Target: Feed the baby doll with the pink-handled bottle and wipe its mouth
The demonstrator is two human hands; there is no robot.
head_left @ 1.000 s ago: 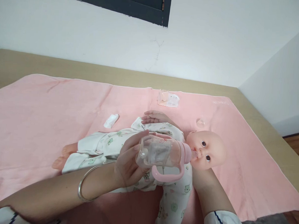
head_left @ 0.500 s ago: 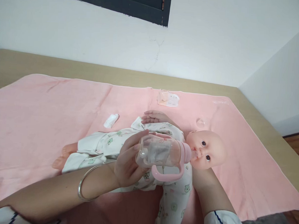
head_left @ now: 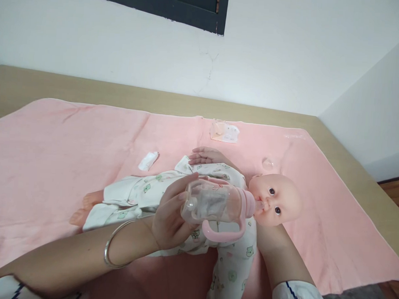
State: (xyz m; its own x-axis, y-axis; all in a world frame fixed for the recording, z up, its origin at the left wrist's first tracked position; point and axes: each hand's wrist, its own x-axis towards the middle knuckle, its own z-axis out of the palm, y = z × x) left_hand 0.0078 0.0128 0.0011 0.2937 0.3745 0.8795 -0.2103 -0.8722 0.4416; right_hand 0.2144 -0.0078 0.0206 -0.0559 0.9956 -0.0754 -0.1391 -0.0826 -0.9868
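A baby doll [head_left: 276, 199] in a white printed outfit lies on its back, its head to the right. My left hand [head_left: 173, 214] is closed around the base of a clear baby bottle [head_left: 213, 203] with pink handles. The bottle is tilted sideways, and its teat [head_left: 259, 206] is at the doll's mouth. Behind the doll's neck passes my right forearm [head_left: 277, 254], so the head rests over it. On the doll's far side my right hand [head_left: 209, 155] emerges with fingers stretched out, beside the doll's sleeve; its thumb is hidden.
A pink mat [head_left: 87, 136] covers much of the wooden surface [head_left: 155, 101]. On it lie a small white packet [head_left: 148, 161], a clear plastic wrapper [head_left: 224, 131] and a clear cap [head_left: 268, 163]. A white wall [head_left: 140, 54] rises behind.
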